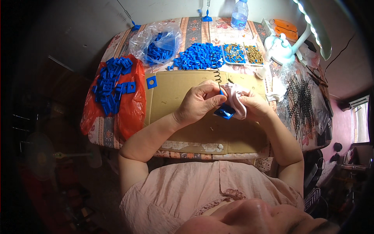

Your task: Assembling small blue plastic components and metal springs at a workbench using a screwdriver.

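- The left hand was curled shut, pinching a small blue plastic piece with a black coiled spring standing up from it
- The right hand was closed on a pale cloth, touching the blue piece from the other side
- The spring pointed up and away from both hands
- Both hands were over a brown cardboard sheet on a flowery table, in a dim room, with a pile of blue parts behind

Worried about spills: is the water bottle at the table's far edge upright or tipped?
Upright: the water bottle stands on its base, cap end up.
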{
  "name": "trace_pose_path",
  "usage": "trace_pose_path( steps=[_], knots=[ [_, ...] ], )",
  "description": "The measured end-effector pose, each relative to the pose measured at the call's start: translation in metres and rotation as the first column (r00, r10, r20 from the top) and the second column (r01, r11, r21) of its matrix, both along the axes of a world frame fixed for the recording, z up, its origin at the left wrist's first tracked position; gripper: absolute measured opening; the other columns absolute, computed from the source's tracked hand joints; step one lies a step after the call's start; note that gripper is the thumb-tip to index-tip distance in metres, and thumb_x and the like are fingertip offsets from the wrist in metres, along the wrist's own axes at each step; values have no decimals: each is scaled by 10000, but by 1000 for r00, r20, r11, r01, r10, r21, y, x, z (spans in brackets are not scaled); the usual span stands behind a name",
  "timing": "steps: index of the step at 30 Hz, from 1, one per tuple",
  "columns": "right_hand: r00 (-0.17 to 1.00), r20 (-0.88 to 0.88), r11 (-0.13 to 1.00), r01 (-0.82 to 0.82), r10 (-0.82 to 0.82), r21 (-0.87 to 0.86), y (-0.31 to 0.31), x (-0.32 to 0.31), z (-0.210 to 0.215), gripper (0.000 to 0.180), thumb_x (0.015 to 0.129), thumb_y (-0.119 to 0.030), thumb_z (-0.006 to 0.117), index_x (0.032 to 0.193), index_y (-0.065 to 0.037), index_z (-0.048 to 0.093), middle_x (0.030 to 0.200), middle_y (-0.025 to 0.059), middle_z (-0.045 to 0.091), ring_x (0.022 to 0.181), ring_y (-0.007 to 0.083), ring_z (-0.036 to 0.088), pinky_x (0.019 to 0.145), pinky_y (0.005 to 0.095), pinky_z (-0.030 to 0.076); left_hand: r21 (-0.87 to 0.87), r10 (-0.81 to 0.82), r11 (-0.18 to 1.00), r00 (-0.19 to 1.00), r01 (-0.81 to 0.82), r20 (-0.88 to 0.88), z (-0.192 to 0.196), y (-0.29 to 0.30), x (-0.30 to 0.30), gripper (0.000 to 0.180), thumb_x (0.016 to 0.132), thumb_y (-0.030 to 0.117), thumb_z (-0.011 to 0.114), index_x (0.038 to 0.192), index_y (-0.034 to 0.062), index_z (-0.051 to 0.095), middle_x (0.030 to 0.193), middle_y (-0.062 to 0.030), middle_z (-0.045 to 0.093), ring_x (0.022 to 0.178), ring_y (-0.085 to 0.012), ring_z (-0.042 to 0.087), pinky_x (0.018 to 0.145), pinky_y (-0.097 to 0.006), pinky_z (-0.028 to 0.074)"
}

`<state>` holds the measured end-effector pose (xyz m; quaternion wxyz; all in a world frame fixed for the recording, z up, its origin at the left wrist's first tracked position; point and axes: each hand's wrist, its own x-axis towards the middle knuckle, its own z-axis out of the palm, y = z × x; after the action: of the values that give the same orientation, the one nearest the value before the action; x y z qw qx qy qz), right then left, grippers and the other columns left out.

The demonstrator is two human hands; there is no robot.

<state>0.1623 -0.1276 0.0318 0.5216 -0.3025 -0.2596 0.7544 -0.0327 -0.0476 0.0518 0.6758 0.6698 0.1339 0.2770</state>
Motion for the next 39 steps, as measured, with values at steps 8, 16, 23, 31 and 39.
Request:
trace_pose_path(
  steps=[8, 16, 23, 31, 39],
  knots=[
    [853, 500, 945, -23, -152, 327, -7, -14, 4, 324, 750, -110, 684, 1043, -57, 555, 918, 21, 592, 828, 100, 563, 719, 246, 461, 291, 183, 929, 967, -229, 176, -11, -6, 10, 143, 787, 112, 659, 864, 4, 604, 899, -48, 495, 852, -120, 496, 762, -238, 415],
    [914, 377, 952, 28, -148, 306, -8, -19, 2, 291, 780, -71, 646, 1057, -45, 562, 967, 27, 598, 851, 98, 565, 725, 245, 463, 64, 116, 989, 976, -130, 187, -2, -7, 6, 147, 863, 120, 560, 895, -24, 566, 897, -44, 488, 669, -74, 536, 577, -211, 452],
    [944, 317, 958, -8, -87, 286, -2, -23, 2, 431, 798, -64, 628, 1199, -12, 479, 1025, 49, 593, 923, 113, 559, 810, 250, 450, -79, 88, 994, 990, -79, 110, 4, -9, 4, 155, 865, 116, 556, 851, -39, 552, 825, -49, 512, 637, -78, 532, 564, -221, 449],
    [888, 449, 929, -77, -101, 361, -4, -25, 26, 445, 799, -81, 634, 1204, -5, 466, 976, 64, 602, 871, 118, 579, 783, 266, 463, 173, 195, 959, 966, -224, 172, -10, -8, 5, 109, 818, 88, 612, 853, -14, 593, 953, -79, 513, 929, -138, 492, 806, -256, 412],
    [967, 220, 937, 46, -129, 345, -16, -32, 8, 401, 796, -75, 634, 1164, -9, 488, 1149, 105, 517, 955, 146, 550, 754, 269, 475, -58, 60, 997, 992, -53, 113, 11, -27, -4, 151, 842, 128, 593, 884, -17, 597, 1075, -109, 451, 921, -123, 477, 752, -240, 430]
  ],
)
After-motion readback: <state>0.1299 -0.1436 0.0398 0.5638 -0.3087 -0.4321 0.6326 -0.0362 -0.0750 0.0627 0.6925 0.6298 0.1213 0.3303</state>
